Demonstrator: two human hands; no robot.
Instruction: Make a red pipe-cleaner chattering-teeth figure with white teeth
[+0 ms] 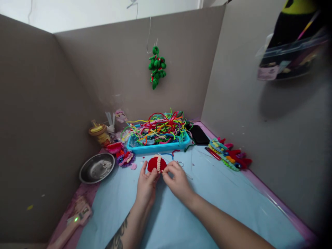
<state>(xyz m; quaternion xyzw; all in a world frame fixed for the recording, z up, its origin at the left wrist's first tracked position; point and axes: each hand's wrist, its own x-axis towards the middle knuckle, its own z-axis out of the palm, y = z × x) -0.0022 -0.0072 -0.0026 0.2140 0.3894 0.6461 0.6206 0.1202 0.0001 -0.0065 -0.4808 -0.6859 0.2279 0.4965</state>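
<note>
A small red crocheted piece [152, 165] with a raised cream band [158, 164] across it is held above the blue table cover. My left hand [147, 181] grips it from the left and below, with the thumb on its front near the band. At its lower right edge, my right hand [176, 178] pinches thumb and forefinger together, close to a bit of cream. Whatever lies between those fingertips is too small to make out. Just behind the right hand, a pair of scissors [181, 164] shows in part.
A blue tray [158, 149] heaped with yarn scraps stands behind. To the left are a metal bowl [88, 169], crocheted pieces [124, 157], a cup [100, 135] and a pink glue gun [75, 223]. A black phone [199, 135] and crocheted fish [225, 154] lie right. Grey panels enclose the table.
</note>
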